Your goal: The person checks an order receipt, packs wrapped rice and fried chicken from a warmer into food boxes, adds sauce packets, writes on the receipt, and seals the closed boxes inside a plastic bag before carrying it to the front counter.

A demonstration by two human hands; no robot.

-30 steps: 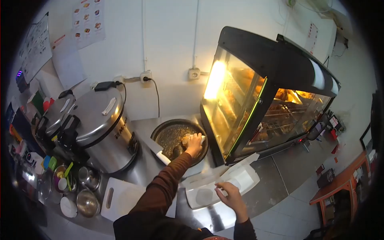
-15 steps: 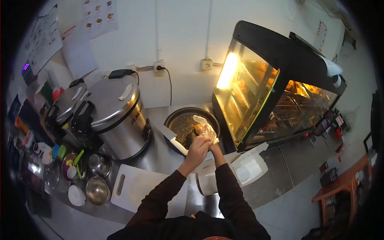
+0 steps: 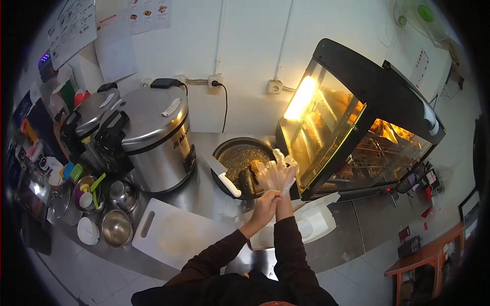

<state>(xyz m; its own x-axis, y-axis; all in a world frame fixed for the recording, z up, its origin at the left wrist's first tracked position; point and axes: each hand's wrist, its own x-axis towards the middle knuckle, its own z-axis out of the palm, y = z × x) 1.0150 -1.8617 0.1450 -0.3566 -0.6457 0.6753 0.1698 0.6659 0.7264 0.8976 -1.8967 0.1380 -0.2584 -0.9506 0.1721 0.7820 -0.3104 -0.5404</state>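
Observation:
My right hand (image 3: 278,173) wears a clear plastic glove, its fingers spread over the right side of a round dark pan (image 3: 220,150). Fingers closed, my left hand (image 3: 264,210) pinches the glove's cuff at my right wrist. Inside the pan are brown crumbs, a piece of browned food (image 3: 256,165) and a dark object (image 3: 247,182), partly beside my gloved hand. A cleaver with a white handle (image 3: 228,184) rests across the pan's left rim. Below my hands, an open white box (image 3: 322,220) is partly covered by my right arm.
A lit glass display case (image 3: 352,137) stands at the right. Two large steel cookers (image 3: 148,148) are at the left, with metal bowls (image 3: 117,228) in front. A white cutting board (image 3: 178,234) lies near the counter edge. Behind are wall sockets (image 3: 274,86) and a cable.
My left hand has moved from the pan to my right wrist. My right hand has moved from the box to the pan and is now gloved, its fingers opened out. The view has shifted.

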